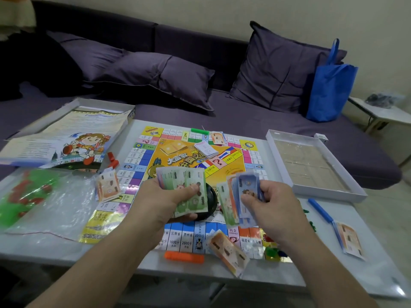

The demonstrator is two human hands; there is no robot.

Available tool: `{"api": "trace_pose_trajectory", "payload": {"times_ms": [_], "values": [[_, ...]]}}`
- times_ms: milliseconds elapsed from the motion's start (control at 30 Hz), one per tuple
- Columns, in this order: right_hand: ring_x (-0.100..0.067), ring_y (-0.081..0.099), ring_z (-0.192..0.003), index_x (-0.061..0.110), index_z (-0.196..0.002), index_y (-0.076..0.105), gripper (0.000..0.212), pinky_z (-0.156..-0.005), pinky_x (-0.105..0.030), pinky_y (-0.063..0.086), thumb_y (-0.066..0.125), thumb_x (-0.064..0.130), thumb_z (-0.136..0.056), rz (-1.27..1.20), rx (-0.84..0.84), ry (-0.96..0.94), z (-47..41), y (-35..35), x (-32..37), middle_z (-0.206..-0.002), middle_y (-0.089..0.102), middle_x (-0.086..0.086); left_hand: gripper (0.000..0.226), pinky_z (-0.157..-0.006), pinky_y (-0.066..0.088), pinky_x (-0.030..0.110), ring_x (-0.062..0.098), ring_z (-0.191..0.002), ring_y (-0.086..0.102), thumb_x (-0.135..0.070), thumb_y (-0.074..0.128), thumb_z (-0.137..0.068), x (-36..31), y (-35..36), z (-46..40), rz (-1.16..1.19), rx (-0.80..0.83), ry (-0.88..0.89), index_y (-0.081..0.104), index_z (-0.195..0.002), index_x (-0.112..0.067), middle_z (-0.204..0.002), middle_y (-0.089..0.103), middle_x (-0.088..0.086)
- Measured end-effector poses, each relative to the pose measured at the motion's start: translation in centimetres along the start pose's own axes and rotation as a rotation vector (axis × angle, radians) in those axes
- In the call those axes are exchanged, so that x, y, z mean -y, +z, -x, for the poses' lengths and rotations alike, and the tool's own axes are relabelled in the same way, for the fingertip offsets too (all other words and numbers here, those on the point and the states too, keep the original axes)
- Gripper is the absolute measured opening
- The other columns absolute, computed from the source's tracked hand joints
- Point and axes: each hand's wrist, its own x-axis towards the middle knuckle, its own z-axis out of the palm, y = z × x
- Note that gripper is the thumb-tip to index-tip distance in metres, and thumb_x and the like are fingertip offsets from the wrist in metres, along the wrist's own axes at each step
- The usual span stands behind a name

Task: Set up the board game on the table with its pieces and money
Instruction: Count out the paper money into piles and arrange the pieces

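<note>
The colourful game board (142, 156) lies flat on the white table (378, 252). Over its near half, my left hand (164, 198) grips a fan of green play notes (189, 181) with the thumb on top. My right hand (269, 198) pinches a mixed stack of blue, orange and green notes (242, 192). Orange note piles lie at the board's left edge (107, 185), its near edge (226, 247), its far edge (218, 137) and the table's right (349, 238). A card deck (205, 148) rests on the board. A black round object (210, 201) is partly hidden under my hands.
A clear bag of red and green pieces (29, 196) lies at the left. The box lid with the instruction sheet (66, 134) sits at the back left, an open white box (311, 163) at the right. Orange (184, 256), blue (320, 210), green (199, 130) and red (112, 160) sticks lie around. A sofa is behind.
</note>
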Motion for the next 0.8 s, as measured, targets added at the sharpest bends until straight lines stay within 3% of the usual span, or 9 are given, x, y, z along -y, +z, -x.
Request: {"api": "trace_pose_trajectory", "payload": {"times_ms": [67,167,267,400,667,800], "values": [[-0.008,0.072,-0.073,0.027,-0.083,0.074,0.017,-0.059,-0.027,0.056,0.069,0.023,-0.099,0.168,0.131,0.019,0.5,-0.4,-0.6,-0.076,0.074,0.009,0.037,-0.05,0.063,0.039,0.037,-0.078,0.079,-0.003,0.089,-0.074,0.1,-0.2,-0.2,-0.013,-0.011,-0.002,0.071,-0.106,-0.001,-0.091,0.08,0.018],[-0.005,0.069,-0.079,0.031,-0.095,0.073,0.011,-0.06,-0.022,0.053,0.066,0.025,-0.101,0.335,0.31,0.048,1.6,0.8,-1.7,-0.086,0.074,0.01,0.04,-0.051,0.064,0.04,0.036,-0.078,0.079,-0.004,0.09,-0.073,0.3,-0.2,-0.1,-0.027,0.002,-0.011,0.07,-0.108,-0.002,-0.093,0.08,0.018],[-0.01,0.069,-0.089,0.031,-0.112,0.072,0.015,-0.068,-0.031,0.061,0.064,0.026,-0.099,0.468,0.305,-0.008,2.3,2.4,-2.6,-0.102,0.075,0.008,0.039,-0.051,0.063,0.039,0.035,-0.077,0.079,-0.003,0.089,-0.073,0.5,0.0,0.2,-0.034,0.013,-0.014,0.07,-0.107,-0.003,-0.093,0.08,0.016],[-0.017,0.067,-0.09,0.028,-0.109,0.071,0.012,-0.075,-0.041,0.062,0.066,0.03,-0.098,0.589,0.242,-0.062,2.7,3.3,-2.7,-0.102,0.073,0.004,0.034,-0.049,0.062,0.037,0.034,-0.076,0.079,-0.002,0.088,-0.075,0.6,0.3,0.5,-0.038,0.025,-0.009,0.07,-0.103,-0.004,-0.092,0.08,0.016],[-0.017,0.067,-0.093,0.03,-0.112,0.072,0.017,-0.075,-0.037,0.06,0.067,0.026,-0.097,0.521,0.232,-0.076,2.7,2.8,-2.9,-0.105,0.073,0.005,0.033,-0.05,0.063,0.04,0.035,-0.077,0.079,-0.002,0.088,-0.075,0.8,0.7,0.5,-0.044,0.048,-0.016,0.071,-0.104,-0.004,-0.089,0.08,0.015],[-0.007,0.064,-0.076,0.032,-0.09,0.069,0.015,-0.06,-0.024,0.047,0.066,0.021,-0.099,0.36,0.214,-0.012,2.3,0.8,-2.5,-0.082,0.07,0.01,0.033,-0.051,0.064,0.041,0.036,-0.077,0.079,-0.002,0.088,-0.076,0.9,1.1,0.4,-0.037,0.053,-0.015,0.072,-0.105,-0.003,-0.089,0.08,0.015]]}}
